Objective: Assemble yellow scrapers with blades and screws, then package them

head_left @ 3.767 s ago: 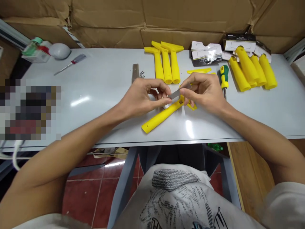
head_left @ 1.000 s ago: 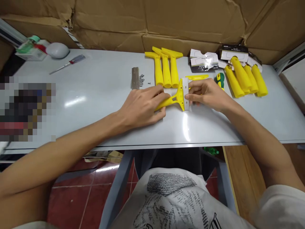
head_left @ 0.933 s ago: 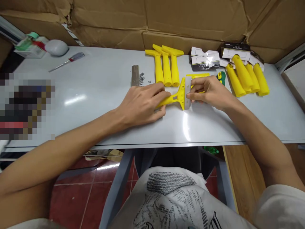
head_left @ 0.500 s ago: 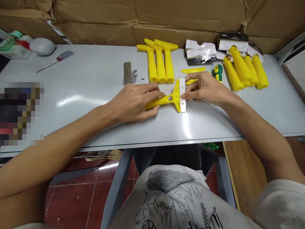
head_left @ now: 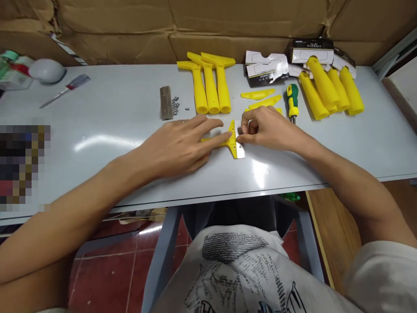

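Observation:
A yellow plastic scraper handle (head_left: 232, 147) lies across the table, its wide head pointing right. My left hand (head_left: 184, 145) covers its grip, with thumb and lower fingers hidden and the index fingertip pressing on the head. Along the head's right edge sits a flat metal scraper blade (head_left: 240, 151). The thumb and index finger of my right hand (head_left: 269, 126) pinch this blade near its middle. Loose yellow clamping strips (head_left: 264, 102) lie just beyond my right hand. Behind my left hand are a stack of blades (head_left: 166, 103) and several small screws (head_left: 175, 104).
Three yellow scraper handles (head_left: 212, 89) stand at the back. Farther right are a green-yellow screwdriver (head_left: 292, 99), torn packaging (head_left: 267, 69) and several yellow tubular handles (head_left: 325, 87). Another screwdriver (head_left: 70, 87) lies at left by a white rounded object (head_left: 47, 71). Cardboard (head_left: 228, 30) lines the back.
The left index finger has stretched forward onto the scraper head. The right fingers still pinch the blade, which now lies lower against the head. The view has shifted slightly.

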`<state>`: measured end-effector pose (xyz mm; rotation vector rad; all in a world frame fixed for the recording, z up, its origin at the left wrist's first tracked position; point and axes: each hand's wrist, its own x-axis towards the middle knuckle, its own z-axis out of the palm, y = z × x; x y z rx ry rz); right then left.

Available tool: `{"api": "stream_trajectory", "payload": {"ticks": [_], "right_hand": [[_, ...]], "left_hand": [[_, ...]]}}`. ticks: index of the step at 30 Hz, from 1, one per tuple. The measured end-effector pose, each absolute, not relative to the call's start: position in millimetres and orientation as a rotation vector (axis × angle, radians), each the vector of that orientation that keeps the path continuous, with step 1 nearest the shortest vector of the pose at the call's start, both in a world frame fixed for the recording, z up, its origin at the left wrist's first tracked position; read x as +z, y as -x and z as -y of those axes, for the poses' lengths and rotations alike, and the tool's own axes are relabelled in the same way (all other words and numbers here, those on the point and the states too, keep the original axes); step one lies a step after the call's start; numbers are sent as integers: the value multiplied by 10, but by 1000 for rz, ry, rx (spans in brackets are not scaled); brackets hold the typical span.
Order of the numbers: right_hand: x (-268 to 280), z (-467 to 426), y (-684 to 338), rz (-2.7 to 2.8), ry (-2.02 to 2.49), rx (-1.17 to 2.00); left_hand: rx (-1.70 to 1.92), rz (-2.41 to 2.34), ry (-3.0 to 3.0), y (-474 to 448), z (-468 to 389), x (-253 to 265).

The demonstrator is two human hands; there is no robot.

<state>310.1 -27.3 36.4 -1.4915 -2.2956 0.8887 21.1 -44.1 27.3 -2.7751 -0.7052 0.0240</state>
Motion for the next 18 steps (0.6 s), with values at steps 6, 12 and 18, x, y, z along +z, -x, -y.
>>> {"api": "stream_trajectory", "payload": {"ticks": [6, 12, 18], "right_hand": [[425, 194, -3240, 2224, 1463, 1069], [496, -112, -3759, 2190, 1565, 477], [302, -208, -3895, 2255, 1392, 659]], "left_hand": [[54, 562, 2858, -378, 509, 150], [61, 617, 2896, -373, 496, 174], [16, 610, 2956, -326, 450, 137]]}}
